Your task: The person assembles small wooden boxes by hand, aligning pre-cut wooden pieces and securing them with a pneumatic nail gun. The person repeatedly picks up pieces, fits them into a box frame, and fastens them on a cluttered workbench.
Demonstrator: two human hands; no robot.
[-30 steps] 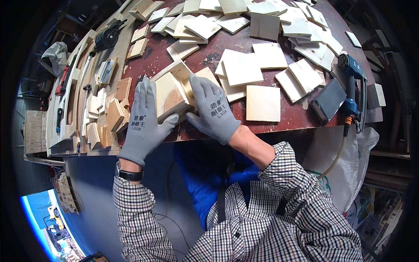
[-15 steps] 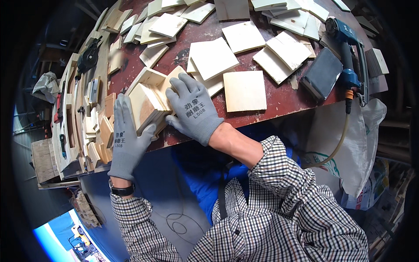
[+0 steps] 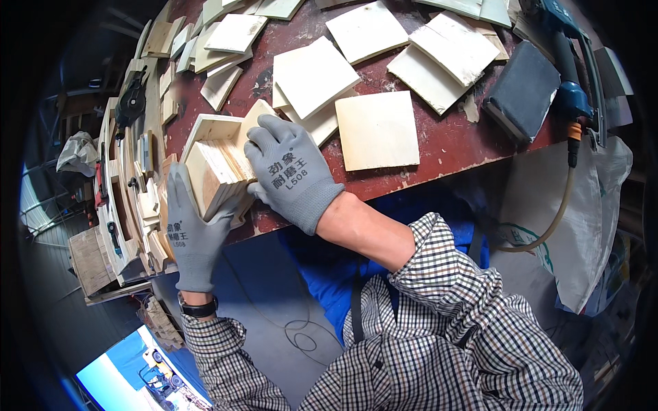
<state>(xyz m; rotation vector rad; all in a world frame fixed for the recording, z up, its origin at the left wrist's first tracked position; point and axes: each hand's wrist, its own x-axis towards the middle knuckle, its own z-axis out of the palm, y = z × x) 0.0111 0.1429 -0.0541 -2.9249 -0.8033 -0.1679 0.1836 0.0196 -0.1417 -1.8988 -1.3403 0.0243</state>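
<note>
Both my hands wear grey work gloves. Between them, near the table's front edge, stands a bundle of light wooden boards (image 3: 214,175), with layered edges showing. My left hand (image 3: 195,240) lies against its left side, fingers stretched along it and thumb around the near side. My right hand (image 3: 291,175) holds the bundle's right side, with fingertips curled over an upright wooden board (image 3: 258,113). The thumb presses near the layered edges. My hands hide the lower part of the bundle.
Several square wooden panels (image 3: 377,130) lie on the dark red table (image 3: 439,144). A dark block (image 3: 522,89) and a blue air tool (image 3: 572,99) with a hose (image 3: 558,212) are at the right. Wood offcuts crowd the left, beside a black tool (image 3: 131,103).
My view has shifted slightly, so the table and panels sit differently in the picture. Both hands keep their places on the bundle of boards.
</note>
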